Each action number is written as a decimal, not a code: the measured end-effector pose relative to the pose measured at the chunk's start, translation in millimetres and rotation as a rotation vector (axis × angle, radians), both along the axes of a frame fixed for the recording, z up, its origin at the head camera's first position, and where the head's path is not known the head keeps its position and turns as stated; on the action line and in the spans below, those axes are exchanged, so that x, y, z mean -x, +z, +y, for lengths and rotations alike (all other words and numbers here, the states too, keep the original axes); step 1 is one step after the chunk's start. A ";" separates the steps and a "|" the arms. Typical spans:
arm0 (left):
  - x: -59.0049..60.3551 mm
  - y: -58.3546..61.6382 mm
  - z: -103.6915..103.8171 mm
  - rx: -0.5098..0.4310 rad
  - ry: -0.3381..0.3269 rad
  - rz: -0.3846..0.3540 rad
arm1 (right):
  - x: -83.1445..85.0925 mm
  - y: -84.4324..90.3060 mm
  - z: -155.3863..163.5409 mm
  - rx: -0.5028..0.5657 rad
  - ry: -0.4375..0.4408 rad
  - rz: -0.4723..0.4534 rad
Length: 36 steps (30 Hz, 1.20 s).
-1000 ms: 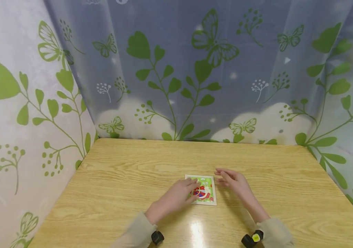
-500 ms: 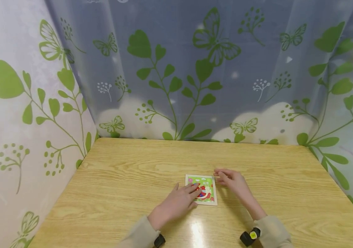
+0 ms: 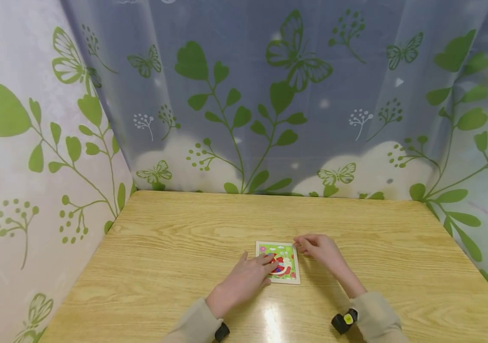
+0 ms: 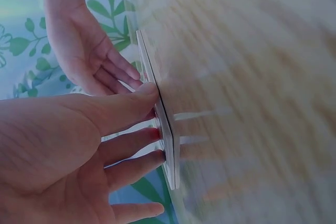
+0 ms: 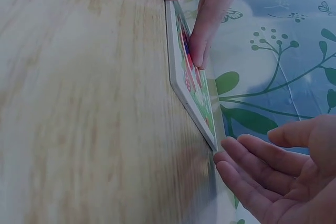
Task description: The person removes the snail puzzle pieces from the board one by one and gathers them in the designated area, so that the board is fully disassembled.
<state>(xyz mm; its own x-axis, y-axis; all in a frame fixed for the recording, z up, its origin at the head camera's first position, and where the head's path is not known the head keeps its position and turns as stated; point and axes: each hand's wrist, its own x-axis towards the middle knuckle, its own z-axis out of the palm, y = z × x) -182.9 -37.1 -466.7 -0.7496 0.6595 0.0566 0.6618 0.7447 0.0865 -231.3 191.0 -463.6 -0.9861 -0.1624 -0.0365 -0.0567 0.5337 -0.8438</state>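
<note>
A small square puzzle board point(image 3: 290, 275) with a pale rim lies flat on the table. Its green picture holds a red, blue and white figure, partly covered. My left hand point(image 3: 245, 282) rests its fairly straight fingers on the picture from the left. In the left wrist view, that hand's thumb point(image 4: 142, 98) touches the board's near edge. My right hand point(image 3: 323, 252) is at the far right corner, fingers loosely bent. In the right wrist view its fingertips point(image 5: 227, 148) come up to the board's corner; whether they touch it I cannot tell. Nothing is held in it.
The wood-grain table point(image 3: 162, 238) extends around the board on all sides. A curtain point(image 3: 235, 95) printed with green leaves and butterflies hangs along the back and both sides. Black devices point(image 3: 341, 324) are strapped at both wrists.
My left hand has drawn slightly back and flattened, uncovering the board's upper left. My right hand has moved slightly left, to the board's corner. The board stays in place.
</note>
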 end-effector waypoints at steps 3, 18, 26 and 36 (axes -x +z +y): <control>0.4 0.3 0.7 -0.006 0.004 -0.005 | 0.7 -0.3 -2.1 -0.034 -0.001 0.004; 0.5 1.8 0.3 -0.012 0.005 -0.039 | -1.3 4.6 -7.8 -0.252 0.012 0.066; 0.3 3.1 0.6 -0.001 0.008 -0.048 | -2.6 7.8 -10.6 -0.325 0.014 0.101; 0.3 3.2 1.3 0.015 0.002 -0.028 | -3.9 10.2 -12.8 -0.344 0.016 0.116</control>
<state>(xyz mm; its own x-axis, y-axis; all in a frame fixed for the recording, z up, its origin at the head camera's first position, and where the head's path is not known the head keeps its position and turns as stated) -183.2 -35.8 -463.4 -0.7523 0.6584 0.0253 0.6575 0.7476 0.0940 -227.3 178.2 -453.3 -0.9842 -0.1760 0.0202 -0.1524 0.7835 -0.6024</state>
